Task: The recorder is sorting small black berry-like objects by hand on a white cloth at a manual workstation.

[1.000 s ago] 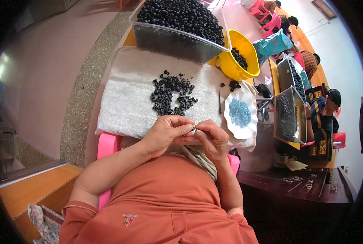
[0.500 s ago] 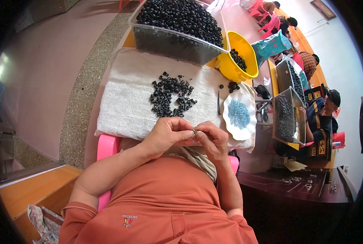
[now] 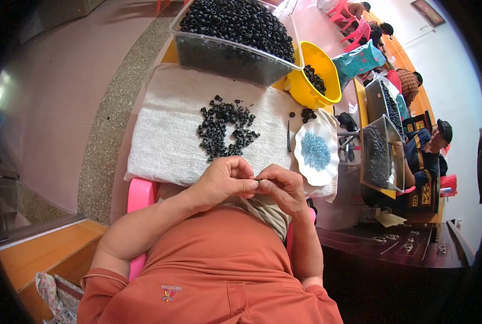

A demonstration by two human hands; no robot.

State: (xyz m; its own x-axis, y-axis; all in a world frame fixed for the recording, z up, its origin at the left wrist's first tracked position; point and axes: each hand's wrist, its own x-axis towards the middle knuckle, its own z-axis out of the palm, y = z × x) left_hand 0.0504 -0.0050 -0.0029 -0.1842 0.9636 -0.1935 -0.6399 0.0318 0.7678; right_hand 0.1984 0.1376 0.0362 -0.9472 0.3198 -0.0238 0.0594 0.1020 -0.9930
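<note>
My left hand (image 3: 229,179) and my right hand (image 3: 280,186) meet fingertip to fingertip just off the near edge of a white towel (image 3: 165,119). Both are closed in a pinch on something tiny and dark between them, too small to name. Beyond my left hand, small black ring-like parts (image 3: 211,132) lie in a loose heap on the towel. To the right of my right hand stands a white scalloped dish (image 3: 327,174) with pale blue beads (image 3: 316,151) in it. A thin dark stick-like tool (image 3: 289,136) rests beside the dish.
A clear plastic bin (image 3: 225,60) full of black parts stands at the far edge, with a yellow bowl (image 3: 334,81) to its right. More clear bins (image 3: 379,156) stand on another table at right, where a person (image 3: 424,146) sits. A pink chair (image 3: 142,195) is under me.
My fingertips have come closer together and lowered slightly around the tiny piece. The dish, bin, bowl and heap of parts stay in place.
</note>
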